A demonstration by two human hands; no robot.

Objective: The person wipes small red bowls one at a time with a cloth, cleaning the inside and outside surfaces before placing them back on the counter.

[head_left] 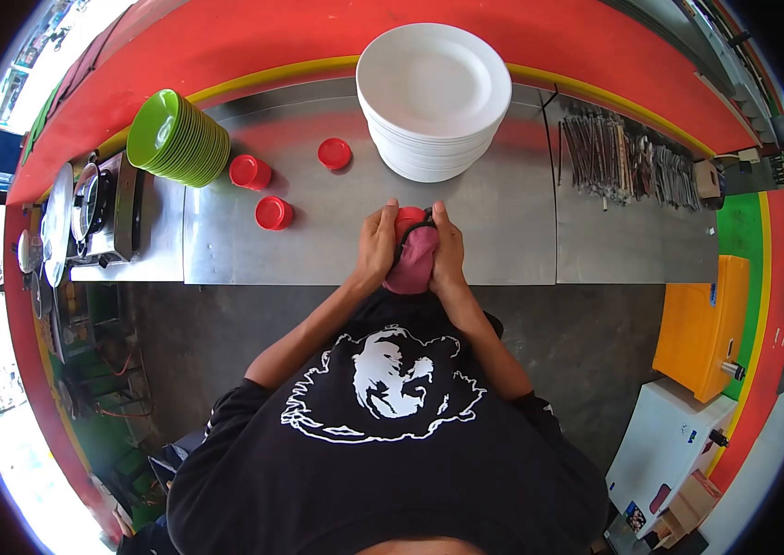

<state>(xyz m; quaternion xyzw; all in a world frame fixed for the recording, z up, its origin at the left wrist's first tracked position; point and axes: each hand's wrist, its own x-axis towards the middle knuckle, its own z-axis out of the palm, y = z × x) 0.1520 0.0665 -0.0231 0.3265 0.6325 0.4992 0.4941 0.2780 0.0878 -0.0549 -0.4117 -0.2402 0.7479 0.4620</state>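
In front of my chest, at the near edge of the steel counter, my left hand and my right hand are closed from both sides around a red container. A maroon cloth with dark edging is pressed against the container and hangs toward me. My thumbs lie along the top, while most fingertips are hidden. On the counter to the left stand three similar red containers: one beside the green bowls, a nearer one, and another further back.
Beyond my hands rises a tall stack of white plates. Stacked green bowls lean at the left, near a stove with a pot. Cutlery lies at the right rear. A yellow cabinet and a white box-shaped unit stand at the right.
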